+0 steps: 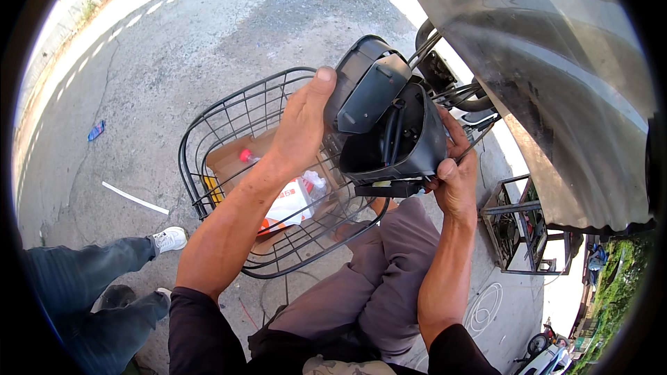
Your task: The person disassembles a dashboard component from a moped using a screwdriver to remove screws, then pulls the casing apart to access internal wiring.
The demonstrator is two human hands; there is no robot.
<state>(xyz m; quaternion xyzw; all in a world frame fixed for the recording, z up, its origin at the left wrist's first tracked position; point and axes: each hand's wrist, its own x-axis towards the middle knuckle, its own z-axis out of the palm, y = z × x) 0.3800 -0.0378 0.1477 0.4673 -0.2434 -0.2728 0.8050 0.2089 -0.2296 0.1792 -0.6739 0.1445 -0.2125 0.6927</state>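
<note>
A black plastic housing [431,140] sits opened above the wire basket [186,156], with dark cables [394,132] inside its hollow. Its upper part, a dark cover [351,69] with a smooth flat plate [375,94], is tilted up on the left. My left hand [306,114] grips the left side of that cover, thumb upward, other fingers hidden behind it. Around the housing's lower right side my right hand [455,173] is closed, thumb and fingers pressed against it. A small black block [390,189] hangs under the housing, near my right fingertips.
Inside the basket lie a cardboard box [226,156], a white packet [288,205] and a red-capped bottle [246,155]. A clouded plastic canopy [528,48] overhangs the right. Another person's legs [104,271] stand at left. A metal frame [521,222] and coiled white cord [484,307] are on the right.
</note>
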